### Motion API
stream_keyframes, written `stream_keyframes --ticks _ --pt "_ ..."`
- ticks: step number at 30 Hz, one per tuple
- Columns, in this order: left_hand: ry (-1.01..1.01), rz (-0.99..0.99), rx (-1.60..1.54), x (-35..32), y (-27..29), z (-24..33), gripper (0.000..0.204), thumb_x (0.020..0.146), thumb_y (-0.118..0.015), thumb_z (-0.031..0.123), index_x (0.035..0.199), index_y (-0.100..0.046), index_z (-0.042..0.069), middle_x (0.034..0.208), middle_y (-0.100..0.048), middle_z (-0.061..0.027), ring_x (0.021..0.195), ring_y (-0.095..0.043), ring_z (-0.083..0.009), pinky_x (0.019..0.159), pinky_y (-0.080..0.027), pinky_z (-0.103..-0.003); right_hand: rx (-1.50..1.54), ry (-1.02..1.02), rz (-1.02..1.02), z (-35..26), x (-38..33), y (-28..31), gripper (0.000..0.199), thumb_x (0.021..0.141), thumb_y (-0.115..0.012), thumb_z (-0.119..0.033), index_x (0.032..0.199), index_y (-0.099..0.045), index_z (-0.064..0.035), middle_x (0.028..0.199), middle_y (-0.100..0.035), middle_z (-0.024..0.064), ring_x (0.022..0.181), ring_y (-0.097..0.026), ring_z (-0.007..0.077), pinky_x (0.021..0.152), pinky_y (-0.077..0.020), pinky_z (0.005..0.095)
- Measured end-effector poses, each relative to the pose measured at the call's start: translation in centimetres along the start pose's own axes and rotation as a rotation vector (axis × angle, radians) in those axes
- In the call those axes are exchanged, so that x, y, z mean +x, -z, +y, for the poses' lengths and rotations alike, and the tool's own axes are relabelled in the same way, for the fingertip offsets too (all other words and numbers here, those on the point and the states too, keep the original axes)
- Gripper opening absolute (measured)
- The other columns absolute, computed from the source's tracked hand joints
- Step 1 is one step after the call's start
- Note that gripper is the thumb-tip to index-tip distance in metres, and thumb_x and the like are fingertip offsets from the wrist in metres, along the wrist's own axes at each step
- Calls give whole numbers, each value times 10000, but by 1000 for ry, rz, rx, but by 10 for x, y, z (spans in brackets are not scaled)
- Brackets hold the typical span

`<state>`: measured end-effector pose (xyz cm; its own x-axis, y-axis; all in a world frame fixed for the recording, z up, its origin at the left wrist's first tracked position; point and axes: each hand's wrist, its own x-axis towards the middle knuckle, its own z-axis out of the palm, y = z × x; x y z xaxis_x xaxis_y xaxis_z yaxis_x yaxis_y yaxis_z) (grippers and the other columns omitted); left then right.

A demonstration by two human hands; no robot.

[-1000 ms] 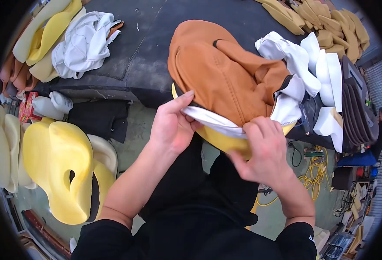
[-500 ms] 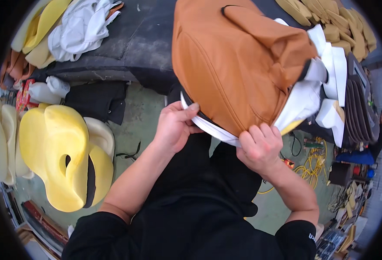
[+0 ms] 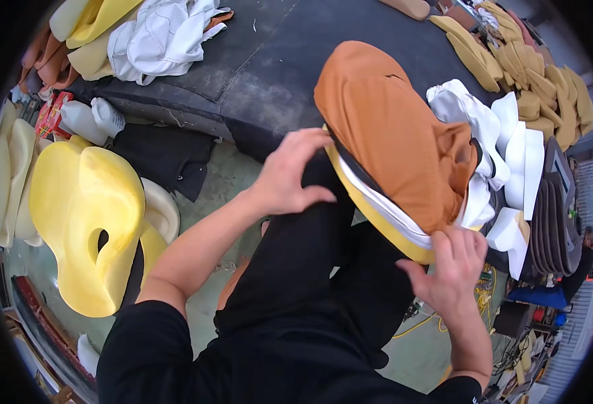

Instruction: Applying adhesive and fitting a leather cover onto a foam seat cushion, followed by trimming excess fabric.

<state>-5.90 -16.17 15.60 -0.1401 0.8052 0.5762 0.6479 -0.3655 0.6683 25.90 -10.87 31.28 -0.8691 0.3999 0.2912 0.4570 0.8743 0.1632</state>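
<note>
While the orange seat cover point(image 3: 397, 135) sits over the yellow foam cushion point(image 3: 377, 225) at the near edge of the dark tabletop point(image 3: 276, 60), the left hand point(image 3: 289, 175) spreads open on its rim and the right hand point(image 3: 451, 269) pinches the lower edge. Pulling evenly, I think, keeps it smooth.

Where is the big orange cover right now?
In the head view, the orange cover sits right of centre, stretched over a yellow foam cushion at the dark table's edge, between the left hand and right hand.
</note>
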Motion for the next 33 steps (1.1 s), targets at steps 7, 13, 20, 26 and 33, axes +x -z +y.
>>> stream_keyframes --ticks 7,13,20,26,33 --pt "-348 154 31 60 -45 4 927 548 -974 199 1354 -551 20 1307 -567 -170 1256 -563 -407 1102 -464 -513 1 -33 62 43 -11 1 450 551 -876 -159 844 -545 -74 847 -532 115 798 -535 326 799 -390 444" --pt "-493 205 47 132 -50 5 559 607 -822 23 1126 -615 30 1118 -623 -154 1065 -622 -377 925 -532 -440 -5 -103 78 71 0 12 456 545 -877 -92 823 -515 -87 807 -519 86 760 -528 300 750 -362 426" --pt "-368 148 1 145 -66 0 408 596 -715 -35 962 -560 53 920 -617 -95 865 -641 -320 671 -526 -414 17 -114 184 98 11 -5 390 565 -789 3 751 -459 -91 693 -485 84 631 -486 320 651 -321 422" --pt "-450 168 62 151 -63 -4 365 614 -702 -25 939 -560 62 858 -600 -82 834 -644 -311 667 -524 -413 -69 -42 298 99 14 -13 324 577 -718 59 717 -463 -82 676 -453 89 604 -464 330 610 -305 434" --pt "-717 205 235 127 -44 24 448 641 -797 104 1060 -641 64 1116 -618 -116 1016 -629 -322 865 -491 -461 -70 -50 308 41 22 -32 305 640 -805 -56 714 -514 -111 726 -455 68 642 -519 279 642 -349 412"
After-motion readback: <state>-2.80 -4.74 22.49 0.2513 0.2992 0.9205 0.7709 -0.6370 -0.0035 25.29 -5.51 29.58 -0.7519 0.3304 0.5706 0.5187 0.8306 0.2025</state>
